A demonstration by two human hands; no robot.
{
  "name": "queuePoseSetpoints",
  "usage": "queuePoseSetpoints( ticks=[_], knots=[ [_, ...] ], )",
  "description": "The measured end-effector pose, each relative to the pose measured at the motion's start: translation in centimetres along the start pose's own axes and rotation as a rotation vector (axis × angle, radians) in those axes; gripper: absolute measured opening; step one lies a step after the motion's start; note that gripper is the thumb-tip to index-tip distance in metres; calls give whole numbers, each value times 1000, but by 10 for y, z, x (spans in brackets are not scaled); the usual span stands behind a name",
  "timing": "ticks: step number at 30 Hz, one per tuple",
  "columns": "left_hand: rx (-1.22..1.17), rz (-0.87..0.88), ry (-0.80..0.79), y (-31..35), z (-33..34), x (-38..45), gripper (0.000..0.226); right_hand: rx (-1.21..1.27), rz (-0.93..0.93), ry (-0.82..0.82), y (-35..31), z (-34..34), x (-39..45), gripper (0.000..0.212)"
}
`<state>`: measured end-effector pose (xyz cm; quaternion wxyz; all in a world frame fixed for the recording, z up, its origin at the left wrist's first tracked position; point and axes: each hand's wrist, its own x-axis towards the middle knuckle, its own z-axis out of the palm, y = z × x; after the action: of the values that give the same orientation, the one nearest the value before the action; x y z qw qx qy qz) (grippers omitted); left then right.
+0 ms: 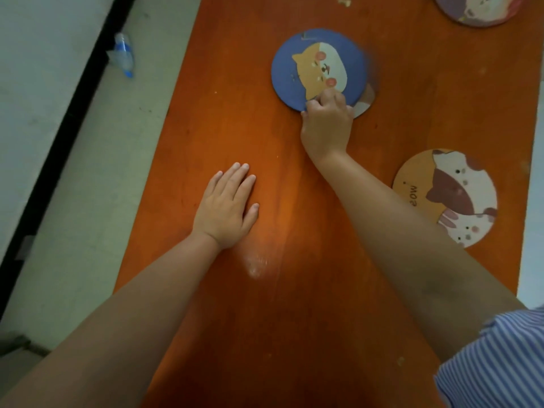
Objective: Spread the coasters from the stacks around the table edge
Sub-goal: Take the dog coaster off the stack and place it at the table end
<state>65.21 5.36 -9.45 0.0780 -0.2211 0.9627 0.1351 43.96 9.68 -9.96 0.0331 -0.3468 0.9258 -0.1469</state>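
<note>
A round blue coaster (300, 69) with an orange-and-white cat face lies on top of a stack in the middle of the orange table (265, 290). Another coaster (366, 103) peeks out beneath it on the right. My right hand (326, 125) pinches the blue coaster's near edge, fingers closed on it. My left hand (226, 207) rests flat on the table, fingers apart, holding nothing. An orange coaster (412, 184) with a brown-and-white cat lies near the right edge, overlapping a white coaster (465, 231) under it. A purple coaster (459, 10) sits at the top right.
The table's left edge (164, 142) runs diagonally, with pale floor beyond it. A plastic bottle (123, 54) lies on that floor beside a dark strip. The right table edge (530, 172) is close to the orange coaster. A striped sleeve (500, 363) fills the lower right.
</note>
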Motion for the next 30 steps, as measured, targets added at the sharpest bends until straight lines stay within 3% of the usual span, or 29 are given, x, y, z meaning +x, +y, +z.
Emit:
queuePoseSetpoints(
  ticks=[6,12,18,22,26,28,30],
  knots=[
    [2,-7,-6,-2,2,-1,61,25,-56,77,1,-5,-10,24],
    [-43,3,31,-1,2,-3,57,21,-153,226,4,-27,-75,11],
    [-167,78,165,2,-1,-29,48,33,-197,117,2,-36,-195,19],
    [-401,15,-5,16,8,-83,42,115,-130,39,-12,-37,-284,17],
    [-655,-239,-221,26,15,-132,29,276,-88,-115,-42,-36,-351,10],
    [-870,-351,-357,30,12,-151,39,393,-62,-202,-51,-37,-369,7],
    [-912,-291,-389,27,9,-163,50,480,-40,-256,-53,-40,-376,6]
  ],
)
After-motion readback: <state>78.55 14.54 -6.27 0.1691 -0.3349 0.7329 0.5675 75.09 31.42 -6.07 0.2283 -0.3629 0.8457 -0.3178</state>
